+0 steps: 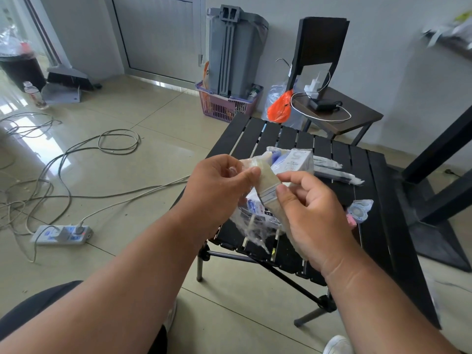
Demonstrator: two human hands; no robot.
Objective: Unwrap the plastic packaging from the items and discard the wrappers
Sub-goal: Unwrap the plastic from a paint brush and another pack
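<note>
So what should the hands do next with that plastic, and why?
Probably pull apart: the left hand and right hand both pinch the stretched plastic wrap, which clings to the box, so more peeling should free it.

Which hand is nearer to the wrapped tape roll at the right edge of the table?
Right. The right hand is just left of the tape roll; the left hand is farther left, beyond the wrapped box.
</note>
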